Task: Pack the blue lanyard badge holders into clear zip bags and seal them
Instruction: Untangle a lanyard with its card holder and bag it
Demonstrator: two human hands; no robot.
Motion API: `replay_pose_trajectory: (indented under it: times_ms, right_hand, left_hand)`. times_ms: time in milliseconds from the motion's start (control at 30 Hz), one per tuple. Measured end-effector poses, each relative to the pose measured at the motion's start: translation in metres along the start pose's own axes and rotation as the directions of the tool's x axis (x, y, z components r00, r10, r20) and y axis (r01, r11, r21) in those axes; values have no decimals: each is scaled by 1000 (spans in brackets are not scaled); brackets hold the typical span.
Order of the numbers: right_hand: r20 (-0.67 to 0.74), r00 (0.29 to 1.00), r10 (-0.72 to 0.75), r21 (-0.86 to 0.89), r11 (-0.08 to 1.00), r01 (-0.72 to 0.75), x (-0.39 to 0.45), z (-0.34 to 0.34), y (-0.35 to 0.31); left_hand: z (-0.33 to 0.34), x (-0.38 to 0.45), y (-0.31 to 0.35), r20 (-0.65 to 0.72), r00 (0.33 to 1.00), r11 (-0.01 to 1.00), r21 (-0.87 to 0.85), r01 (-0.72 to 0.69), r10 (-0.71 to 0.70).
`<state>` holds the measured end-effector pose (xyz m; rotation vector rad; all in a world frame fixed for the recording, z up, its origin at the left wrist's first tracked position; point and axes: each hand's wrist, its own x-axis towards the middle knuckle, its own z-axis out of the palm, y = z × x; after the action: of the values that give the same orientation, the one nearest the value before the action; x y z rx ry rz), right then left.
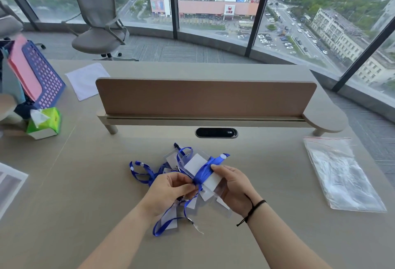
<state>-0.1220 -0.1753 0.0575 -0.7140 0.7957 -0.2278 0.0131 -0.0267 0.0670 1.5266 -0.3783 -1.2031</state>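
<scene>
Now both hands work mid-desk: the right hand (233, 187) grips a clear badge holder (205, 172) wrapped in its blue lanyard (203, 172), thumb on the strap, while the left hand (171, 191) pinches the lanyard at the holder's edge. More badge holders (168, 219) lie tangled beneath on the desk (85, 183). Zip bags (342, 174) sit stacked by the right edge.

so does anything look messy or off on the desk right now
The blue lanyards and clear badge holders lie in one tangled heap. Both hands, left and right, grip one wound bundle. The zip bags lie stacked.
</scene>
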Motion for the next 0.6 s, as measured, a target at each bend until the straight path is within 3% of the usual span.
replay_pose_trajectory:
  times_ms: [200, 467, 600]
  right_hand:
    - [109, 987, 115, -213, 973, -90, -4, 3, -1]
    - [146, 984, 104, -314, 948, -54, -4, 1, -5]
    - [136, 987, 84, -343, 939, -32, -6, 2, -6]
  left_hand:
    - [0, 5, 1, -2, 999, 999, 11, -38, 38]
    - [-8, 13, -9, 0, 998, 997, 59, 56, -56]
    - [-13, 16, -7, 141, 980, 980, -120, 159, -142]
